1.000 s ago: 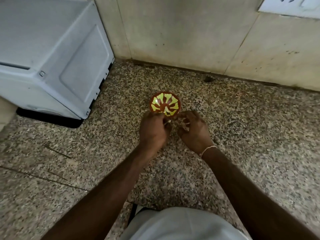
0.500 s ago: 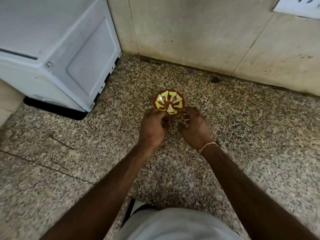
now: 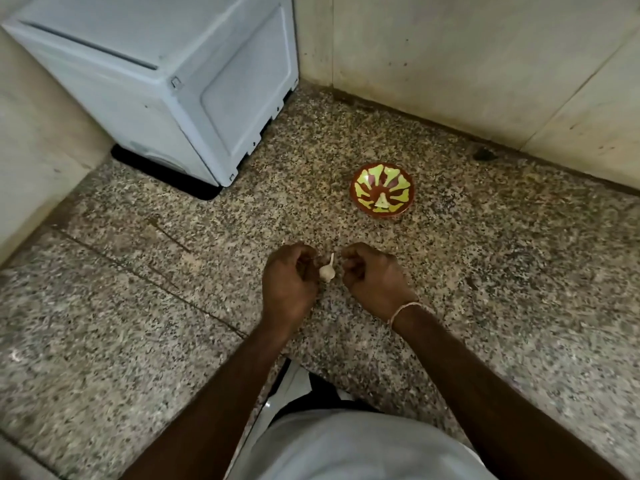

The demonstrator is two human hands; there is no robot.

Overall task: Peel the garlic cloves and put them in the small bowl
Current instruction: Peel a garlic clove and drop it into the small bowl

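A pale garlic clove [image 3: 326, 271] with a thin stalk pointing up sits between the two hands, above the speckled stone bench [image 3: 502, 289]; the left hand [image 3: 289, 287] has its fingers curled and the clove lies right against its fingertips, so it seems to pinch the clove, though the contact itself is hidden; the right hand [image 3: 372, 280] is just beside it, fingers curled in towards the palm, and whether it touches the stalk or any skin I cannot tell; a light thread bracelet [image 3: 403, 310] circles the right wrist; the small bowl [image 3: 382, 192], red-brown with a yellow-green petal pattern, stands on the bench beyond the right hand, well apart from both hands, with bare stone all round its rim; behind the bowl the bench meets a beige tiled wall [image 3: 485, 64], and a dark spot [image 3: 483, 153] lies at that joint; to the left a white appliance [image 3: 166, 84] stands angled into the corner, its near lower corner well apart from the bowl and the hands; a wide stretch of bench lies open to the right of the hands; at the near edge the person's pale clothing [image 3: 346, 448] shows below the forearms
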